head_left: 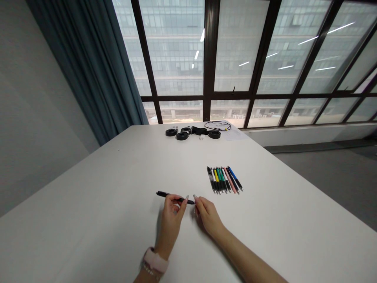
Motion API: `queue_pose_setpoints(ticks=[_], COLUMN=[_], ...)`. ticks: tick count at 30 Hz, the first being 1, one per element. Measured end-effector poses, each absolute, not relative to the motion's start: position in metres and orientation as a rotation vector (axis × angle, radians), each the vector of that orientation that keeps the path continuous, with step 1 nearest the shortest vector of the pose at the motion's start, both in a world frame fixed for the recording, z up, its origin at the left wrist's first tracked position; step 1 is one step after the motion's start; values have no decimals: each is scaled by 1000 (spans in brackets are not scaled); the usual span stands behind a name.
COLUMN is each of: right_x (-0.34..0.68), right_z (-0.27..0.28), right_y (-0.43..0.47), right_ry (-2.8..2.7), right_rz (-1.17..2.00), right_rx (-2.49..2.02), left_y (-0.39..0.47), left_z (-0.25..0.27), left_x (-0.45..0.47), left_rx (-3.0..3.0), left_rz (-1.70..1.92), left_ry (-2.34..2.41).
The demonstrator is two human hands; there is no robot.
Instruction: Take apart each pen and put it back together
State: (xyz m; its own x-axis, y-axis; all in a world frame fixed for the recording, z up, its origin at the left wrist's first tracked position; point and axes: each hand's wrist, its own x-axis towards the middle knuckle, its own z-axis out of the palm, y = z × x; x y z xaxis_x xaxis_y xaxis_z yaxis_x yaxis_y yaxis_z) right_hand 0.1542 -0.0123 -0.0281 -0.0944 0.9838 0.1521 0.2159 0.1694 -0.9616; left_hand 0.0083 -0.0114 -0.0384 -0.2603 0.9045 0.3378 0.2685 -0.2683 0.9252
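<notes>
Over the white table [88, 188], steady the black pen [163, 194] pinched in your left hand [171, 215]; your right hand [209, 214] curls in at its tip, grip unclear

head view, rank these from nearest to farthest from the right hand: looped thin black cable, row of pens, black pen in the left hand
1. Black pen: nearest, held in the left hand, its tip by the right hand's fingertips.
2. Row of pens: ahead, slightly right.
3. Looped thin black cable: farthest, at the table's far end.
</notes>
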Motion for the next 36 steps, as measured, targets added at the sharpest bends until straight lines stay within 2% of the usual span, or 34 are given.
queue_pose_setpoints(ticks=[13, 36], right_x=[154, 157], right_z=[-29, -33], right_y=[-10, -8], right_ry=[-1457, -1361], right_rz=[1173, 1115], right_rx=[-1138, -1090], left_y=[-13, -16], left_z=[-40, -27], left_x=[8, 10], left_rx=[1501, 1406], left_rz=[1560, 1451], left_ry=[1434, 1466])
